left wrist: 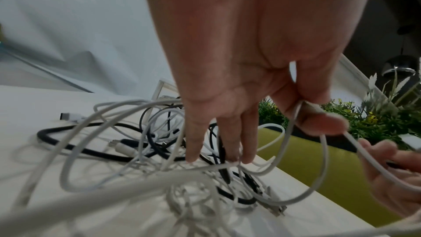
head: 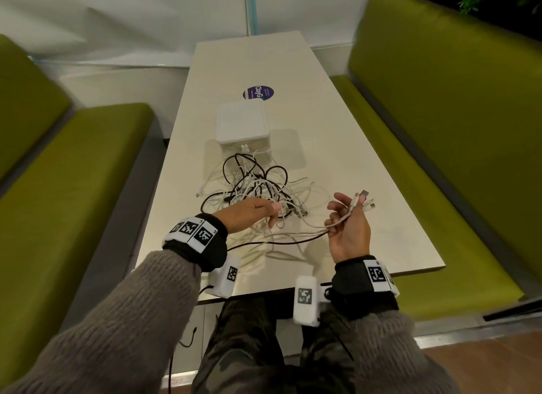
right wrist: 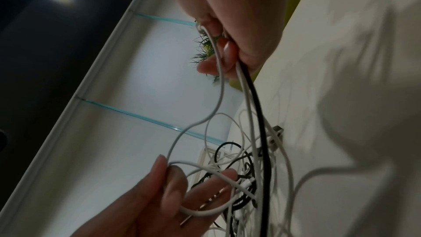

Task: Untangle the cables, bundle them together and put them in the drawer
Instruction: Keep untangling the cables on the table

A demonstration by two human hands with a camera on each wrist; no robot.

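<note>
A tangle of white and black cables (head: pixel 258 185) lies on the white table (head: pixel 337 147), just in front of a small white drawer box (head: pixel 242 126). My left hand (head: pixel 274 214) reaches over the near side of the tangle. Thumb and forefinger pinch one white cable (left wrist: pixel 318 111), while the other fingers (left wrist: pixel 193 141) point down into the pile. My right hand (head: pixel 343 214) is raised to the right and grips several cable ends. Their plugs (head: pixel 365 198) stick out above the fist. White strands and a black cable (right wrist: pixel 257 105) run from it back into the tangle.
Green padded benches (head: pixel 440 129) flank the table on both sides. A round purple sticker (head: pixel 258 93) lies beyond the drawer box. The table's near edge (head: pixel 264 292) is just behind my wrists. A white wall stands at the far end.
</note>
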